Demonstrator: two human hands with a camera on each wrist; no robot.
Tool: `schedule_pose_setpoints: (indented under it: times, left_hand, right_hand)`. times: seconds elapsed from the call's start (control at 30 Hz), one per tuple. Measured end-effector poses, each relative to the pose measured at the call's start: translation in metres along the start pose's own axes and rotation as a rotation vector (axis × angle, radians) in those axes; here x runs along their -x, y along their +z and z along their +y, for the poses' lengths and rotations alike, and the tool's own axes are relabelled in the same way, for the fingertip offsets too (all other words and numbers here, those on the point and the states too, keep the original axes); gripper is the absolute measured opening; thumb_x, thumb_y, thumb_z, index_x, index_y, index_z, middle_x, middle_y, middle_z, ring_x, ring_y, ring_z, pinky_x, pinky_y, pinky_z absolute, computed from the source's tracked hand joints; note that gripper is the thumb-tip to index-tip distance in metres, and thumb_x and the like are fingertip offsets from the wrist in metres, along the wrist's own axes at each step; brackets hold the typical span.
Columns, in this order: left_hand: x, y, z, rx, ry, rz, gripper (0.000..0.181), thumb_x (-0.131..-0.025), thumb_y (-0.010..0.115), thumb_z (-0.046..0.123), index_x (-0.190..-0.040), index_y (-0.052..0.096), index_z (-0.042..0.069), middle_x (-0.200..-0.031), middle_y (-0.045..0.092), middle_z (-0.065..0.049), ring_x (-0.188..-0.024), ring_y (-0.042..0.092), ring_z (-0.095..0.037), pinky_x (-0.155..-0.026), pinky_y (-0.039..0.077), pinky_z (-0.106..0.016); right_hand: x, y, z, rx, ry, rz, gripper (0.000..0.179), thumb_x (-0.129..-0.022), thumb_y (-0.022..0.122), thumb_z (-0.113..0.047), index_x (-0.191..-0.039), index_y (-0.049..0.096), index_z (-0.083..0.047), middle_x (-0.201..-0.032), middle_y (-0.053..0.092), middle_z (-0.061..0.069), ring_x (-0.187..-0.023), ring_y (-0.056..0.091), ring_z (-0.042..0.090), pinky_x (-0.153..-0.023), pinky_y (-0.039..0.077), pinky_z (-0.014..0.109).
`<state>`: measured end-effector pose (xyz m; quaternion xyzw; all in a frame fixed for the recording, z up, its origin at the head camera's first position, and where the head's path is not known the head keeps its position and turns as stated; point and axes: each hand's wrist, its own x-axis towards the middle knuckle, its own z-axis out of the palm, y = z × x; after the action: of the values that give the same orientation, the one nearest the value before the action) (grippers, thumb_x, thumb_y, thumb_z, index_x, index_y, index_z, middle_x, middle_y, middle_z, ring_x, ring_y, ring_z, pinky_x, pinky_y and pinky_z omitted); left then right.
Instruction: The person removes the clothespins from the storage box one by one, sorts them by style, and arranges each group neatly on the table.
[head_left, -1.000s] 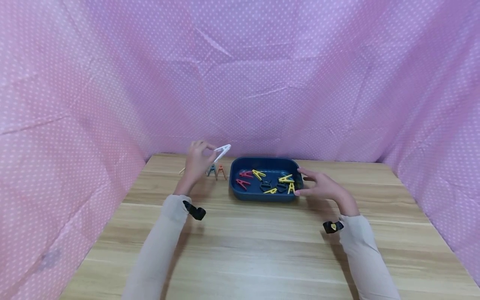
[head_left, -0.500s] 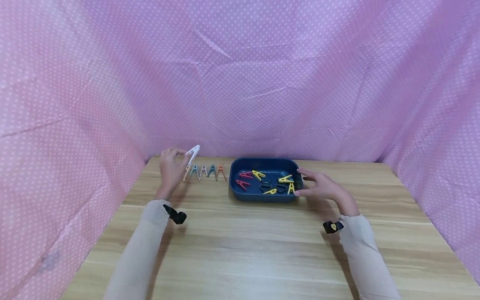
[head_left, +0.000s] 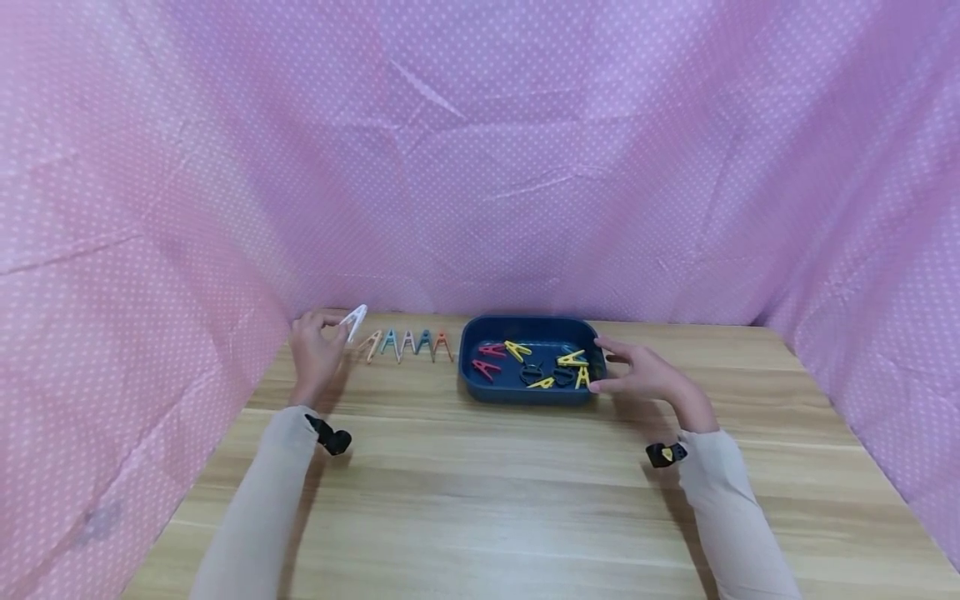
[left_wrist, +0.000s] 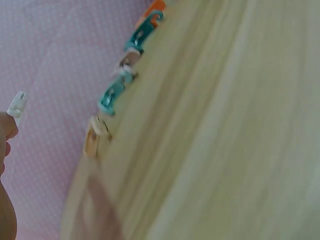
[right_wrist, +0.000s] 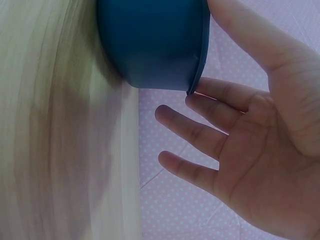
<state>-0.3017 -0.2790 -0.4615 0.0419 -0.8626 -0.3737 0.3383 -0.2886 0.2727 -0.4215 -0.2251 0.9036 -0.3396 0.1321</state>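
Observation:
My left hand [head_left: 313,354] pinches a white clothespin [head_left: 356,321] between thumb and fingertips, above the table's far left corner. To its right, a row of standing clothespins runs along the back: a tan clothespin [head_left: 372,345] nearest the hand, then light blue, pale pink, teal, and an orange clothespin [head_left: 442,343] at the far end. My right hand [head_left: 643,373] touches the right end of a dark blue box [head_left: 525,396], thumb and fingers spread along its rim. In the right wrist view the fingers [right_wrist: 192,131] look mostly straight, two of them free of the box.
Inside the box lie red clothespins [head_left: 486,368], several yellow clothespins [head_left: 517,350] and dark clips [head_left: 531,373]. A pink dotted curtain [head_left: 480,167] hangs behind and on both sides of the wooden table [head_left: 510,483].
My left hand has moved left with the white clothespin, past the row, uncovering the clothespins it hid earlier. My right hand and the box have stayed in place.

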Motion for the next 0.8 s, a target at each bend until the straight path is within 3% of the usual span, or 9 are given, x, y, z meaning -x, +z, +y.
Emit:
schedule_pose_setpoints:
  times: [0.23, 0.57, 0.8]
  left_hand:
    - [0.004, -0.001, -0.010, -0.022, -0.154, -0.068, 0.017, -0.095, 0.066, 0.017, -0.103, 0.072, 0.003, -0.115, 0.063, -0.015, -0.113, 0.046, -0.035, -0.104, 0.032, -0.048]
    - [0.009, 0.002, -0.028, -0.111, -0.142, -0.087, 0.016, -0.093, 0.064, 0.013, -0.100, 0.072, 0.000, -0.111, 0.062, -0.017, -0.111, 0.047, -0.038, -0.105, 0.030, -0.053]
    - [0.010, 0.005, -0.037, -0.141, -0.121, -0.090, 0.018, -0.092, 0.066, 0.013, -0.100, 0.071, -0.002, -0.111, 0.061, -0.021, -0.119, 0.046, -0.041, -0.105, 0.030, -0.055]
  right_hand:
    - [0.000, 0.000, 0.002, 0.005, 0.004, 0.008, 0.091, -0.089, 0.078, -0.039, -0.158, 0.031, -0.001, -0.163, 0.031, 0.024, -0.142, 0.043, 0.047, -0.111, 0.040, 0.061]
    - [0.002, 0.002, 0.001, 0.002, 0.006, 0.006, 0.093, -0.089, 0.079, -0.040, -0.158, 0.031, -0.002, -0.164, 0.031, 0.023, -0.142, 0.043, 0.046, -0.112, 0.038, 0.062]
    - [0.001, 0.002, 0.000, 0.005, 0.004, 0.013, 0.092, -0.088, 0.079, -0.040, -0.158, 0.032, -0.003, -0.164, 0.032, 0.022, -0.142, 0.044, 0.045, -0.112, 0.037, 0.062]
